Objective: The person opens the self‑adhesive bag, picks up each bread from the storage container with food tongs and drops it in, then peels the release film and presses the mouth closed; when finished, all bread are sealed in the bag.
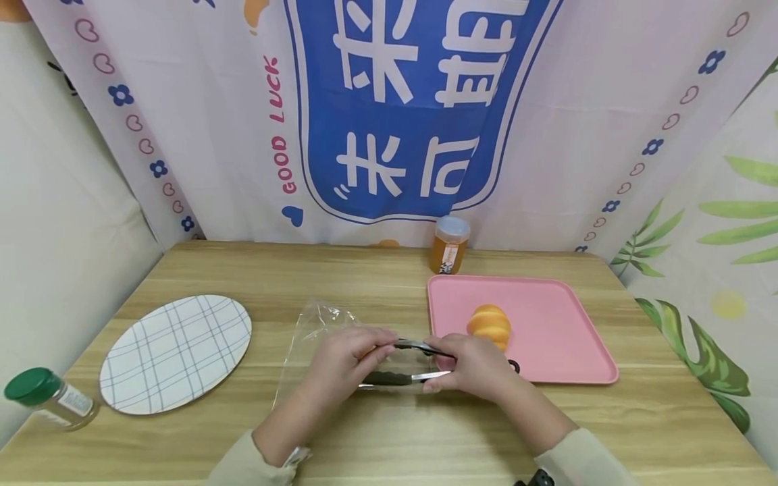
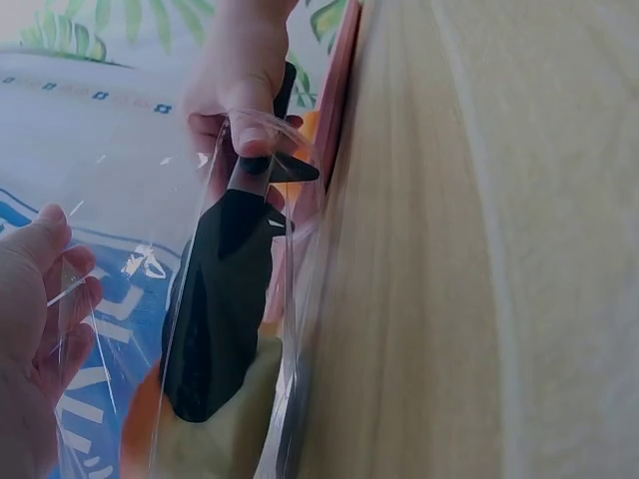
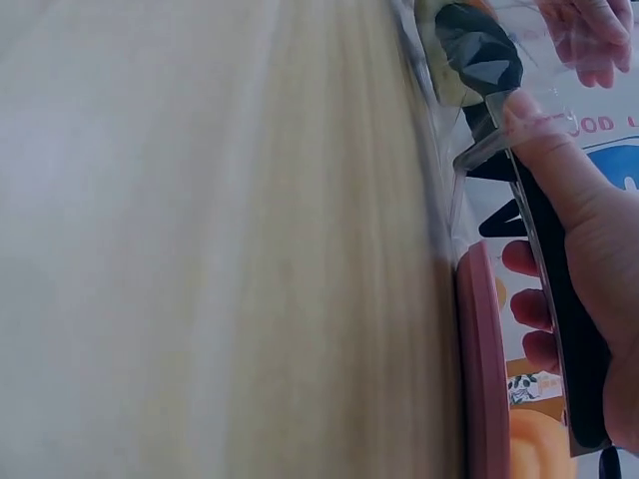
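My right hand (image 1: pixel 480 364) grips a pair of tongs (image 1: pixel 392 379) with dark tips and metal arms. A black loop shows by that hand. The tongs' dark head reaches into a clear plastic bag (image 1: pixel 300 341). My left hand (image 1: pixel 346 361) holds the bag's thin film between thumb and fingers, left of the tongs. In the left wrist view, a cream and orange thing (image 2: pixel 215 439) shows by the dark tips inside the film; its kind is unclear. A striped bread roll (image 1: pixel 489 325) lies on the pink tray (image 1: pixel 559 331), just beyond my right hand.
A checked oval placemat (image 1: pixel 176 354) lies at the left, beside a green-capped jar (image 1: pixel 51 398). Behind the tray stands a jar of amber contents (image 1: pixel 450 246). A printed curtain (image 1: pixel 395 121) hangs along the table's back edge.
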Demonstrator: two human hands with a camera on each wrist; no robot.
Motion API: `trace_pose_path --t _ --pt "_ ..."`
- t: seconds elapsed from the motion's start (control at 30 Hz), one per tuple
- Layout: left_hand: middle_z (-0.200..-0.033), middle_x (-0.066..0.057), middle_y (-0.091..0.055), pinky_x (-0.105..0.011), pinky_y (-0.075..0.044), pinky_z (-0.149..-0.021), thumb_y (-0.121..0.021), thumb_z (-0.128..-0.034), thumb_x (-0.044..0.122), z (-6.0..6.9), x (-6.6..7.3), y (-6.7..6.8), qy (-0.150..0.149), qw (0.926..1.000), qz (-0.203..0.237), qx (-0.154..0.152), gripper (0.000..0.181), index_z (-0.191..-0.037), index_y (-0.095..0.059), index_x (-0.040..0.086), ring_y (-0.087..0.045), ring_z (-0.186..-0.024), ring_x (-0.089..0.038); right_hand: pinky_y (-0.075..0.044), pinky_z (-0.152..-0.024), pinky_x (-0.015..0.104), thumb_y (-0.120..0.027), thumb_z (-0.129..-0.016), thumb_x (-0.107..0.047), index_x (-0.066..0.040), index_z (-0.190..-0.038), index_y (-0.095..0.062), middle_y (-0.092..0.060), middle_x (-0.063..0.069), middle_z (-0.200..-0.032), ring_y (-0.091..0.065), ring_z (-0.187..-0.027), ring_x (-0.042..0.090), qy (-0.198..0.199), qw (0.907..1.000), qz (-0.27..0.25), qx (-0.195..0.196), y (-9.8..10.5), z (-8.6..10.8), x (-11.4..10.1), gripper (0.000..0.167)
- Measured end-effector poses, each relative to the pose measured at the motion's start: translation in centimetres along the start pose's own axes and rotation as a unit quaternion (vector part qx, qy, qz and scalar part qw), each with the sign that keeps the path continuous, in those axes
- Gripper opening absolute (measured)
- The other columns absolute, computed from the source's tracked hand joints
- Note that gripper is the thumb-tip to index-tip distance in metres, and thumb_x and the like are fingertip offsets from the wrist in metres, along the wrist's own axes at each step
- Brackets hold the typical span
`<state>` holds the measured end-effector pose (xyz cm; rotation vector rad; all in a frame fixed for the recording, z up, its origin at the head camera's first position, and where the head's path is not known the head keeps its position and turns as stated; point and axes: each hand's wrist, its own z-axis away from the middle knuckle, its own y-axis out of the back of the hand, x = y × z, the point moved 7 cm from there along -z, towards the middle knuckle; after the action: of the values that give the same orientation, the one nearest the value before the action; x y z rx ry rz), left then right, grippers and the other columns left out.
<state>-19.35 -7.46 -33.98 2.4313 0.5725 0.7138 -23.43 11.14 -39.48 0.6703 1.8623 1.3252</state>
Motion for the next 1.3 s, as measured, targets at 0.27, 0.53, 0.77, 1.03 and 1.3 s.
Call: trace_pose_path --t 0.27,0.53,0.77,1.03,1.3 --pt "-0.097 0.0 -0.077 -0.032 -0.06 -0.083 -0.077 -0.0815 0.014 0.1 -0.4 -0.1 0.026 0.9996 -0.001 -0.013 0.014 -0.096 -0.076 0.012 -0.073 -0.09 -0.016 -0.055 -0.074 0.026 -0.083 -0.066 -0.057 -0.017 -0.125 -0.068 -0.073 -0.007 -0.099 -0.063 -0.084 0.006 -0.044 0.9958 -0.076 -0.024 0.2 0.1 0.5 0.073" --pt "-0.097 0.0 -0.077 -0.031 -0.06 -0.08 -0.077 -0.0826 0.014 0.5 -0.6 -0.5 0.034 0.9993 -0.002 -0.016 0.013 -0.096 -0.076 0.012 -0.073 -0.089 -0.016 -0.058 -0.075 0.033 -0.075 -0.066 -0.068 -0.019 -0.127 -0.066 -0.073 -0.003 -0.111 -0.07 -0.098 0.015 0.016 0.999 0.042 0.003 0.5 -0.3 -0.7 0.08" --pt "-0.097 0.001 -0.077 -0.03 -0.06 -0.08 -0.078 -0.0815 0.016 0.6 -0.8 -0.9 0.04 0.999 -0.007 -0.019 0.016 -0.097 -0.077 0.015 -0.073 -0.09 -0.014 -0.059 -0.074 0.031 -0.073 -0.067 -0.068 -0.018 -0.128 -0.065 -0.073 -0.002 -0.112 -0.07 -0.098 0.015 0.04 0.9966 0.067 0.025 0.6 -0.7 -1.7 0.079" --pt "-0.097 0.001 -0.077 -0.03 -0.06 -0.081 -0.077 -0.0824 0.018 0.7 -0.7 -1.0 0.047 0.9986 -0.015 -0.021 0.015 -0.097 -0.077 0.016 -0.072 -0.091 -0.015 -0.037 -0.052 0.016 -0.075 -0.066 -0.068 -0.017 -0.127 -0.065 -0.058 -0.009 -0.073 -0.043 -0.06 0.0 0.043 0.9974 0.054 0.02 0.4 -1.4 -2.3 0.081" --pt "-0.098 0.002 -0.077 -0.03 -0.06 -0.083 -0.078 -0.0818 0.017 0.5 -0.1 -1.0 0.019 0.9995 -0.018 -0.02 0.016 -0.098 -0.077 0.015 -0.073 -0.093 -0.014 -0.06 -0.079 0.036 -0.075 -0.066 -0.069 -0.019 -0.128 -0.065 -0.07 0.001 -0.122 -0.069 -0.107 0.018 0.02 0.9978 0.063 -0.003 0.0 -1.7 -2.7 0.08"
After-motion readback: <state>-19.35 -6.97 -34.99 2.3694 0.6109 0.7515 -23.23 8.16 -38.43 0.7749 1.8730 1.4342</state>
